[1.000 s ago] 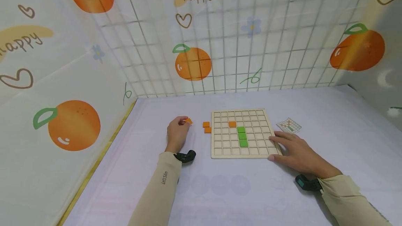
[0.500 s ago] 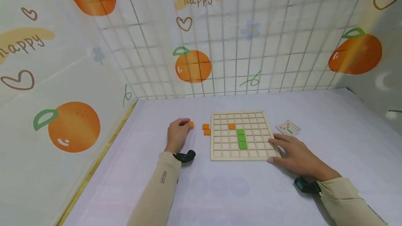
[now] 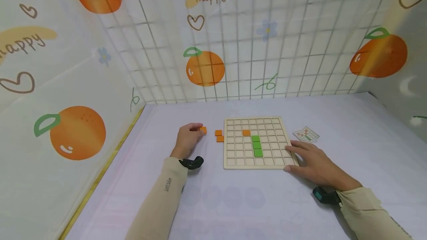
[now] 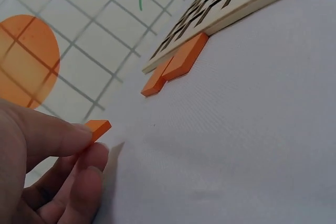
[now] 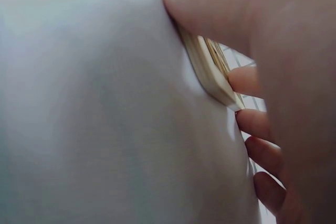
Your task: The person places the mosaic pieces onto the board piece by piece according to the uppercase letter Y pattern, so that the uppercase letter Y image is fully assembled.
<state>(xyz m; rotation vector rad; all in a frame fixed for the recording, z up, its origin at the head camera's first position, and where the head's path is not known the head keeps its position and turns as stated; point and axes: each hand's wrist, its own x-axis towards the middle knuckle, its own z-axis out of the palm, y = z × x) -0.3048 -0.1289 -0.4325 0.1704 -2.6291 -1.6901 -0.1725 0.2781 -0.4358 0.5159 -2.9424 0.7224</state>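
My left hand [image 3: 187,139] pinches a small orange square tile [image 4: 100,127] between thumb and fingers, left of the grid board. In the left wrist view the tile is tilted above the white cloth, its rear part hidden by the fingers. Two more orange tiles [image 3: 219,136] lie flat beside the board's left edge. The pale wooden grid board [image 3: 275,143] carries one orange tile [image 3: 246,132] and a column of three green tiles [image 3: 257,146]. My right hand [image 3: 315,163] rests at the board's right edge, fingers spread, with thumb and index fingertip on the rim.
A small paper card [image 3: 306,135] printted with a coloured grid lies right of the board, just beyond my right hand. White cloth [image 3: 233,203] covers the table. Printed curtains [image 3: 163,66] stand behind the table and along its sides.
The orange tile in my left hand has turned in the fingers and shifted slightly right. My left wrist and forearm have swung a little left. The right hand stays on the board.
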